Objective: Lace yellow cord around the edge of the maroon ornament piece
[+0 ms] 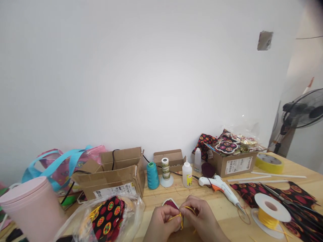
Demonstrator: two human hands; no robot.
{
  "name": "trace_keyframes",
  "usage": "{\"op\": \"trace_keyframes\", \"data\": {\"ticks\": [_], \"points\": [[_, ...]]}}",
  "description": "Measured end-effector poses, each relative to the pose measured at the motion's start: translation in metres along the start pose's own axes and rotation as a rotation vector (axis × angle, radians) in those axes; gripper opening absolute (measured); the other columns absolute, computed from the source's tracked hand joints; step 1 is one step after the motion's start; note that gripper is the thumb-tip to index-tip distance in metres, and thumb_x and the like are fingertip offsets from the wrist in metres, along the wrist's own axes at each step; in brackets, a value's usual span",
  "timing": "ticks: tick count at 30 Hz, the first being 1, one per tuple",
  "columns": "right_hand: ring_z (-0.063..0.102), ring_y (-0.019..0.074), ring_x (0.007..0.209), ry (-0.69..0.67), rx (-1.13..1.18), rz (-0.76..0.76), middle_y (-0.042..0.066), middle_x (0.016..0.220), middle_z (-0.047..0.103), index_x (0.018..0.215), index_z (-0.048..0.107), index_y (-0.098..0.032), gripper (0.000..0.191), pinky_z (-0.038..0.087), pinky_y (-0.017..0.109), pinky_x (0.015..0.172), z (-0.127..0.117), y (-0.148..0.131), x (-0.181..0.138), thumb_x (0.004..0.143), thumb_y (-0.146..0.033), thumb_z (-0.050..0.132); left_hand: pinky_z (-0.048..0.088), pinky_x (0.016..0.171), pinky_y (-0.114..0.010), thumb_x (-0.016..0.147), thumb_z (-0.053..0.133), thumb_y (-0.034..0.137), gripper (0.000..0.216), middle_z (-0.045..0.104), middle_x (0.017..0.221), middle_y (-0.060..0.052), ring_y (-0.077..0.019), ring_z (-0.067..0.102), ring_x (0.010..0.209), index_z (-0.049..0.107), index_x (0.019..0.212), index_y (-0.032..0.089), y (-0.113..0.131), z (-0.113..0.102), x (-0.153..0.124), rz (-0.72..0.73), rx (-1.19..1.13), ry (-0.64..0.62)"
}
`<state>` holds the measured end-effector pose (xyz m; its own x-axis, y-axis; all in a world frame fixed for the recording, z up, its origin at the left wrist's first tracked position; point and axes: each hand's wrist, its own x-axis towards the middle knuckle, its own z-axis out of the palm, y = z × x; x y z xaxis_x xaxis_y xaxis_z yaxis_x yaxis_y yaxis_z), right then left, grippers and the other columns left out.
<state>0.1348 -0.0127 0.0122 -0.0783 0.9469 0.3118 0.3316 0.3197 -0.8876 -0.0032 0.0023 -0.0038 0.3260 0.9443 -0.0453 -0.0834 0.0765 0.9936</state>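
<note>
Yellow cord runs between the left hand and the right hand, each pinching it with thumb and fingertips nearly together. It looks light and limp, probably apt to slip, so gripping close beside the gathered strands should suit. Just beyond the left fingertips lies a white-edged maroon piece.

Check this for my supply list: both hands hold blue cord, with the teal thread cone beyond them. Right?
The cord is yellow, not blue, in the head view; the left hand and right hand hold it, with the teal thread cone beyond them.
</note>
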Motion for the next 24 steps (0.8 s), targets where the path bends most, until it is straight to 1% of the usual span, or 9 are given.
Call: {"op": "trace_keyframes", "data": {"ticks": [6, 12, 14, 18, 21, 24], "points": [[0.05, 0.0136, 0.059, 0.003, 0.002, -0.005, 0.001, 0.058, 0.054, 0.061, 0.065, -0.016, 0.016, 0.036, 0.021, 0.053, 0.0018, 0.0028, -0.0005, 0.07, -0.025, 0.054, 0.028, 0.043, -0.018, 0.052, 0.068, 0.033, 0.026, 0.053, 0.043, 0.002, -0.0061, 0.042, 0.041, 0.057, 0.057, 0.009, 0.0075, -0.001, -0.0012, -0.046, -0.023, -0.048], [0.05, 0.0125, 0.056, -0.037, -0.005, -0.098, 0.001, 0.056, 0.055, 0.06, 0.065, -0.016, 0.018, 0.035, 0.021, 0.052, 0.0027, 0.0062, -0.0029, 0.07, -0.027, 0.054, 0.026, 0.042, -0.019, 0.049, 0.068, 0.03, 0.024, 0.05, 0.038, 0.004, -0.0066, 0.04, 0.038, 0.053, 0.049, 0.011, 0.007, -0.0001, -0.0004, -0.062, -0.001, 0.011], [0.049, 0.0125, 0.055, -0.033, 0.023, -0.066, 0.001, 0.056, 0.054, 0.058, 0.065, -0.015, 0.019, 0.035, 0.02, 0.051, 0.0024, 0.0047, -0.0026, 0.068, -0.028, 0.055, 0.026, 0.042, -0.019, 0.049, 0.068, 0.032, 0.025, 0.051, 0.04, 0.003, -0.007, 0.04, 0.038, 0.054, 0.05, 0.011, 0.0059, -0.0004, -0.0002, -0.068, 0.008, 0.004], [0.049, 0.013, 0.055, -0.007, 0.096, 0.077, 0.0, 0.055, 0.053, 0.057, 0.063, -0.014, 0.021, 0.037, 0.021, 0.052, 0.0014, 0.0019, 0.0, 0.067, -0.031, 0.055, 0.024, 0.042, -0.019, 0.048, 0.068, 0.038, 0.032, 0.049, 0.042, 0.004, -0.0058, 0.037, 0.038, 0.057, 0.059, 0.01, 0.003, -0.0016, 0.0006, -0.066, -0.02, -0.039], [0.05, 0.0142, 0.058, -0.011, 0.111, 0.086, 0.001, 0.058, 0.056, 0.06, 0.063, -0.013, 0.022, 0.038, 0.023, 0.055, 0.0008, 0.0033, 0.0015, 0.068, -0.032, 0.053, 0.021, 0.04, -0.018, 0.047, 0.069, 0.039, 0.036, 0.045, 0.041, 0.005, -0.0045, 0.034, 0.037, 0.058, 0.064, 0.01, 0.0015, -0.0021, 0.0015, -0.061, -0.034, -0.078], [0.05, 0.0145, 0.059, -0.007, 0.102, 0.065, 0.001, 0.059, 0.056, 0.06, 0.063, -0.014, 0.023, 0.038, 0.023, 0.057, 0.0005, 0.0042, 0.0017, 0.069, -0.033, 0.053, 0.02, 0.039, -0.018, 0.049, 0.068, 0.04, 0.034, 0.043, 0.039, 0.007, -0.0043, 0.033, 0.036, 0.057, 0.063, 0.011, 0.0011, -0.002, 0.0022, -0.047, -0.035, -0.051]]}}
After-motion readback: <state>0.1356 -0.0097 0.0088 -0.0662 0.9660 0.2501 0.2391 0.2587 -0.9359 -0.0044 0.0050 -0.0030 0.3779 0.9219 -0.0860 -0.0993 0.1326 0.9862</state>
